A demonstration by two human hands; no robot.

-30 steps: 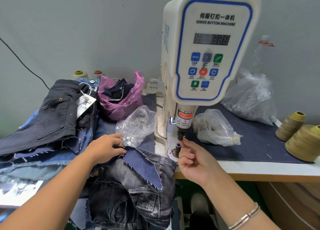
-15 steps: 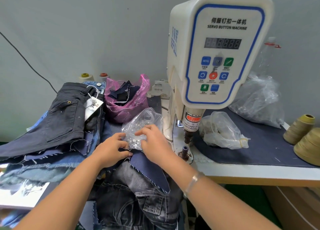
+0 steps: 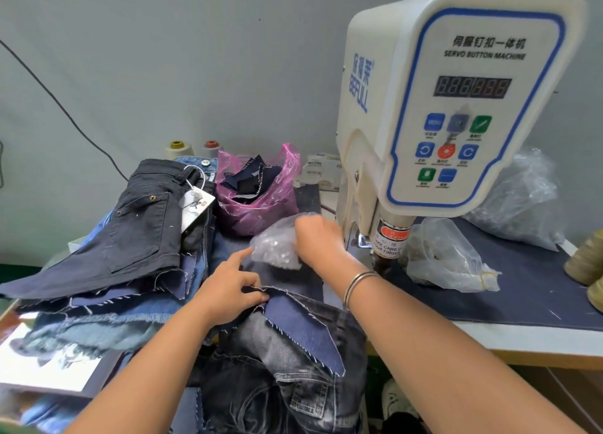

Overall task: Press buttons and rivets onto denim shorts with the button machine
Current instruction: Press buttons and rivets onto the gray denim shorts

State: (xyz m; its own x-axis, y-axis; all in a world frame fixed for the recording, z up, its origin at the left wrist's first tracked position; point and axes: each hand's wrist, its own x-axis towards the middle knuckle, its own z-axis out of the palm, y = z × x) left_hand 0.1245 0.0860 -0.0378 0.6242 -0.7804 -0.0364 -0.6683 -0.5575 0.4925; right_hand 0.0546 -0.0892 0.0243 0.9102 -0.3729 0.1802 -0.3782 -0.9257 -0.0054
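Machine [image 3: 456,100]: white servo button press, upright on the table [image 3: 538,331]; taken here as the reference. Its control panel with dark display and coloured keys faces the camera. The press head, with a warning label, points down at the bottom of the machine.

Shorts [image 3: 293,368]: dark washed denim, directly in front of and below the machine, hanging over the table edge. A dark blue fabric flap with white stitching lies on top.

Left hand [image 3: 228,290]: left of the machine, in front of it. Thumb and curled fingers pinch the upper edge of the shorts; the index finger is extended toward a clear bag [image 3: 275,247].

Right hand [image 3: 319,238]: immediately left of the press head, on the clear bag, which holds small metal parts. The fingers are blurred and turned away; whether they grip the bag cannot be determined. A metal bracelet [image 3: 359,283] sits on the wrist.

Pink bag [image 3: 257,202]: left of the machine, behind the clear bag, holding dark fabric pieces.

Garment stack [image 3: 114,247]: far left of the machine, black shorts with a white tag on top.

Second clear bag [image 3: 447,260]: just right of the press head.
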